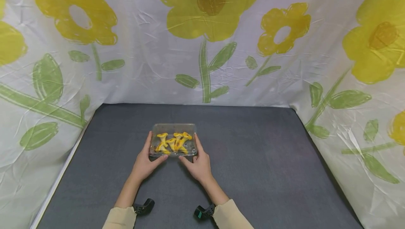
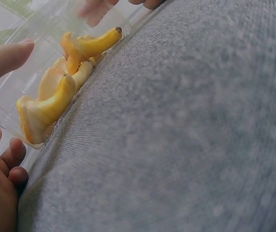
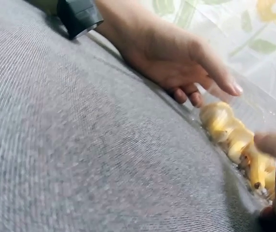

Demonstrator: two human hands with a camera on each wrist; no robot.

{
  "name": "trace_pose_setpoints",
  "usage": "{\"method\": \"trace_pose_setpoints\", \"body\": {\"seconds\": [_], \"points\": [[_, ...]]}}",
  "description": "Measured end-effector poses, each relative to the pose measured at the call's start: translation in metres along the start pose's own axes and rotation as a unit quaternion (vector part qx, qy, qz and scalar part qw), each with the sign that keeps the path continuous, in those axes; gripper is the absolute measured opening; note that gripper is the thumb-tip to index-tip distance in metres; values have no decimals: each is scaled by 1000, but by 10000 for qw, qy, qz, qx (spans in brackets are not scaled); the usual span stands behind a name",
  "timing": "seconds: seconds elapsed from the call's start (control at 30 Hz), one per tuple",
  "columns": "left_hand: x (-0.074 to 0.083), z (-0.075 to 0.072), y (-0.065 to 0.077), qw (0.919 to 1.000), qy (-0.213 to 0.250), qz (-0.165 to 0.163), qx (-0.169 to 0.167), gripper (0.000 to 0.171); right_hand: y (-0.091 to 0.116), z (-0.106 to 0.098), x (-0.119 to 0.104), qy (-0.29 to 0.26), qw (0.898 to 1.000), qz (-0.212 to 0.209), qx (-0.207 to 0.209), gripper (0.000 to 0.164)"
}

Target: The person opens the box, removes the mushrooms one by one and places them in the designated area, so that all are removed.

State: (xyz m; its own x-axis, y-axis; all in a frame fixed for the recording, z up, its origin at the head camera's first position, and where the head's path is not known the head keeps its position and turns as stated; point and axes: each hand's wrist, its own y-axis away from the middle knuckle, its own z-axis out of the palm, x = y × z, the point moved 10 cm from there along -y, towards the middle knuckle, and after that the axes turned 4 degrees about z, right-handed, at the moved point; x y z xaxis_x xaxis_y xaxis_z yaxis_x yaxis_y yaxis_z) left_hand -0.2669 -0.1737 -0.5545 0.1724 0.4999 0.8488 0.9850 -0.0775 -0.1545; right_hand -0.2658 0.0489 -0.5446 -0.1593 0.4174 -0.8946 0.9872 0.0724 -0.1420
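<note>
A clear plastic box point(image 1: 173, 126) with several yellow trumpet-shaped mushrooms point(image 1: 172, 144) in it is on the dark cloth, left of centre. My left hand point(image 1: 143, 164) grips its left side, fingers along the side wall and thumb at the near edge. On the opposite side my right hand point(image 1: 200, 165) holds it the same way, its thumb also at the near edge. The left wrist view shows the mushrooms point(image 2: 48, 111) close up through the clear wall. In the right wrist view both hands are around the box, and the near hand covers part of the mushrooms point(image 3: 237, 140).
Dark grey cloth point(image 1: 269, 158) covers the table. White curtains point(image 1: 142, 64) printed with yellow flowers hang at the back and on both sides. Black wrist straps point(image 1: 144, 207) sit near the beige sleeves point(image 1: 121, 218).
</note>
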Motion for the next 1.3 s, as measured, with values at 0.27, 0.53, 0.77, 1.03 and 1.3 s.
{"method": "trace_pose_setpoints", "body": {"seconds": [0.27,0.53,0.77,1.03,1.3], "points": [[5,-1,0,9996,-150,192,115,104,0,0,-2,234,9996,-83,153,97],[7,0,1,9997,-113,210,-40,97,0,0,-2,122,9998,-120,127,96],[7,1,1,9998,-64,170,-110,92,-1,0,-2,140,9997,-180,125,95],[9,2,2,9985,326,401,-169,80,-1,2,-2,105,9998,-196,5,95],[8,3,1,9975,476,423,-303,71,-1,3,-1,131,9998,-138,-6,94]]}}
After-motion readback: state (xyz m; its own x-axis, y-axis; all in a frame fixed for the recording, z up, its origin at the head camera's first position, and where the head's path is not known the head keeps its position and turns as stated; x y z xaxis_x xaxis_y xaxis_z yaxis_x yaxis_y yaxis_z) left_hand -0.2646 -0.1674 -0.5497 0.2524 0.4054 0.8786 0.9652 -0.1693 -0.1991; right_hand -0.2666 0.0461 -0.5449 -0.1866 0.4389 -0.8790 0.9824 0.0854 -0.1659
